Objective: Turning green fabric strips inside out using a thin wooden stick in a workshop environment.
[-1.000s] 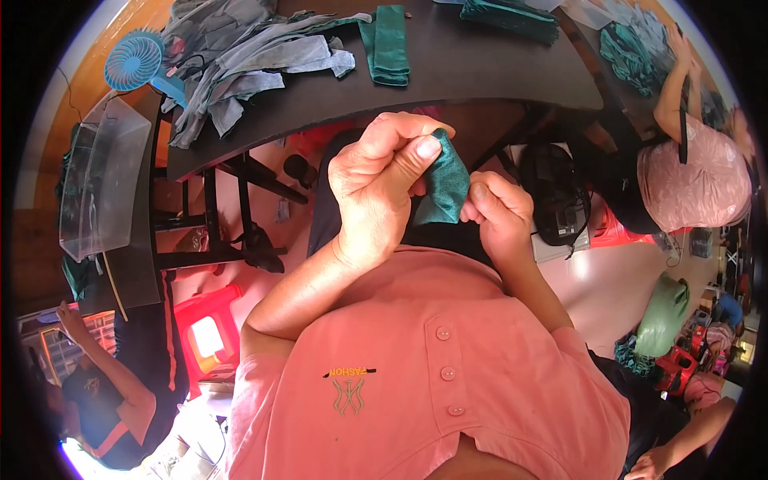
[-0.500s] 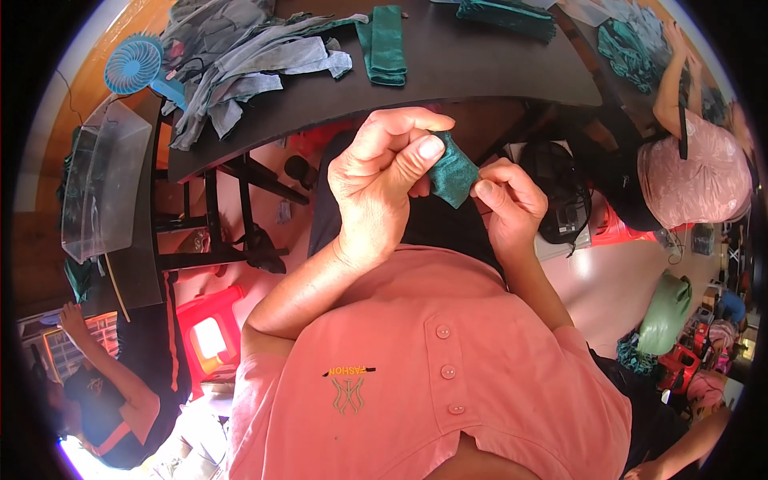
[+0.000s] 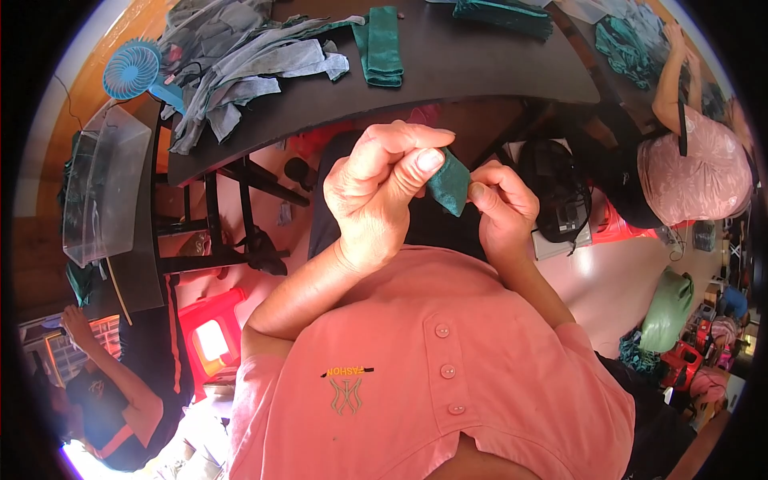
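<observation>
**Hands pinching small green cloth piece at chest height**

Pink shirt [image 3: 416,384] fills the lower frame, forearms rising from it. Left hand [image 3: 380,196] is clenched, thumb pressed on the small dark green cloth piece [image 3: 448,182]. Right hand [image 3: 502,210] pinches the same piece from the other side, fingertips on its lower edge. Cloth is held between both hands, in the air, above the lap and short of the worktop [image 3: 448,64]. Step in hand looks like folding or working the piece between the fingers; a further fold would call for a firm pinch on both edges. Farther off on the worktop: folded green cloth stack [image 3: 382,44], heap of grey cloth [image 3: 240,64], blue fan [image 3: 132,70]. Clear plastic bin [image 3: 104,184] at left. Other people sit at the edges.
</observation>
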